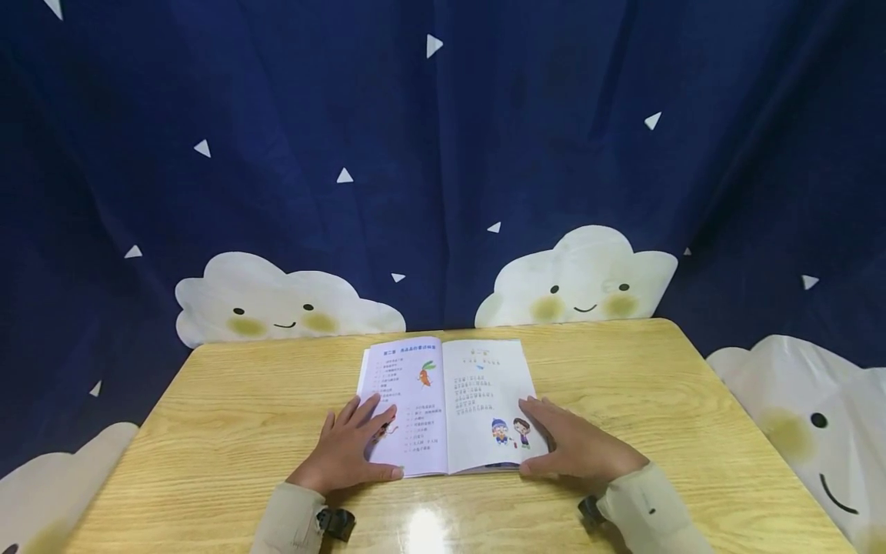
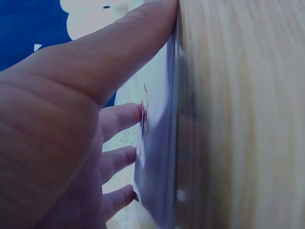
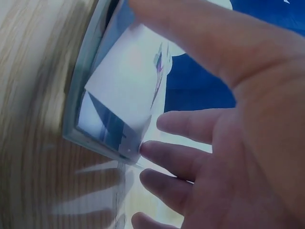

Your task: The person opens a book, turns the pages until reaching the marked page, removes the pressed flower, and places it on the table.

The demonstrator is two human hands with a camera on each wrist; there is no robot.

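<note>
An open book (image 1: 477,454) lies on the table, with printed lines and small cartoon drawings on both pages. My left hand (image 1: 351,450) rests spread over the lower left page, thumb along its bottom edge. In the left wrist view, its fingertips (image 2: 125,155) touch the paper by a red drawing. At the book's lower right side is my right hand (image 1: 573,445), thumb on the bottom corner and fingers along the outer edge. The right wrist view shows the corner of the right page (image 3: 126,78) raised off the sheets beneath, with the fingers (image 3: 176,155) extended beside it.
The wooden table (image 1: 228,415) stands against a dark blue curtain (image 1: 298,154) printed with white triangles and smiling clouds. Each wrist carries a black strap (image 1: 338,523) below a light sleeve (image 1: 651,508).
</note>
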